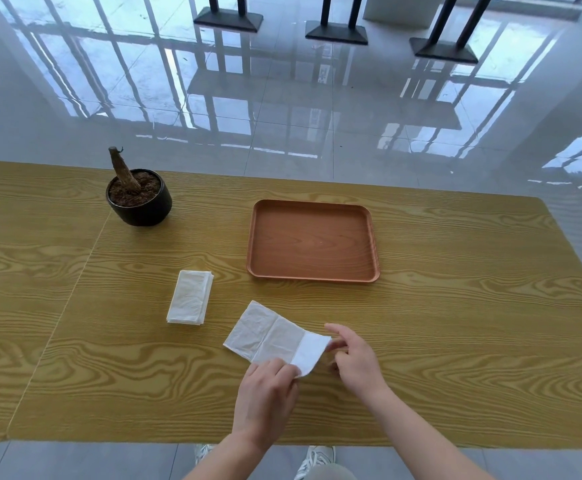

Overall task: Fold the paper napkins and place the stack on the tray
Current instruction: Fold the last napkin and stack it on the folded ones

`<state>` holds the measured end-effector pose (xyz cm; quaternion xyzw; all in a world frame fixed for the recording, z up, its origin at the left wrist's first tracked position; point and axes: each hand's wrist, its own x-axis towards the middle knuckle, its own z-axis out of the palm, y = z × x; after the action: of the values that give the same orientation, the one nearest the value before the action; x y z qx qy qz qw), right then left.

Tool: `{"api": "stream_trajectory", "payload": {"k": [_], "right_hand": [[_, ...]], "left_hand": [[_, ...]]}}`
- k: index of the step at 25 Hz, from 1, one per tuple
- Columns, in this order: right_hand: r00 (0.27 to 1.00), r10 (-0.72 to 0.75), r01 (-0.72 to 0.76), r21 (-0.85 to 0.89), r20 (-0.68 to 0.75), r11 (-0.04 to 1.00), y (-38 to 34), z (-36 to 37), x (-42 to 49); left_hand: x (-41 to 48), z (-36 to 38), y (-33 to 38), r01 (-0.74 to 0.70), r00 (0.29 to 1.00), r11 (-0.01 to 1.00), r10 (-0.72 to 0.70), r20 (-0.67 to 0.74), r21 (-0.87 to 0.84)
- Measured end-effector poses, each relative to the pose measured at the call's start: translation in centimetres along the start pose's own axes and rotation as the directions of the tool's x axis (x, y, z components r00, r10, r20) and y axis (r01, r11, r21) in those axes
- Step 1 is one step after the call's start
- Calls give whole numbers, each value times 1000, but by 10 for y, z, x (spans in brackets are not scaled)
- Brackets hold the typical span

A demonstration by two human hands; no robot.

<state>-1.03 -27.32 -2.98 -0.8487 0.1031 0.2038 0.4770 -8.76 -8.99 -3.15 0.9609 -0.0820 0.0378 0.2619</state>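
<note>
Wood-grain table (456, 323) is bearing our work: our left hand (265, 396) and right hand (355, 362) are each pinching a near corner of the open napkin (269, 334), which is lying between the folded stack (191, 297) and us; the tray (314, 276) is sitting beyond, holding nothing.

Crinkled paper napkin (269, 336) (glossy floor (282, 98))

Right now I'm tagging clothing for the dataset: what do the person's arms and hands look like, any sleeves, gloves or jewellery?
Both forearms are bare as far as the frame shows, with no sleeves in view. The left hand and right hand wear no gloves, and no rings, watch or bracelets are visible.
</note>
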Motion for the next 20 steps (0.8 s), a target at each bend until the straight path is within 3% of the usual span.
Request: {"api": "stream_trajectory", "payload": {"k": [2,3,7,14,17,20], "right_hand": [[986,-153,166,-286,65,944,3,-2,-1],[976,-182,212,-327,121,921,2,0,0],[959,-186,246,-300,214,921,-4,9,8],[955,-233,287,-377,184,881,-18,24,23],[967,-213,253,-396,142,883,-23,26,28],[965,-239,263,-407,110,875,-19,25,25]], "left_hand": [[-5,-1,1,58,998,995,-60,-25,-85],[-8,-1,1,100,994,985,-105,-32,-142],[-13,-4,-2,320,941,867,-339,17,-383],[-7,-6,-13,524,801,660,-597,47,-538],[-8,-5,-17,550,800,706,-599,37,-446],[-16,-5,-22,472,859,829,-509,-57,-299]]}}
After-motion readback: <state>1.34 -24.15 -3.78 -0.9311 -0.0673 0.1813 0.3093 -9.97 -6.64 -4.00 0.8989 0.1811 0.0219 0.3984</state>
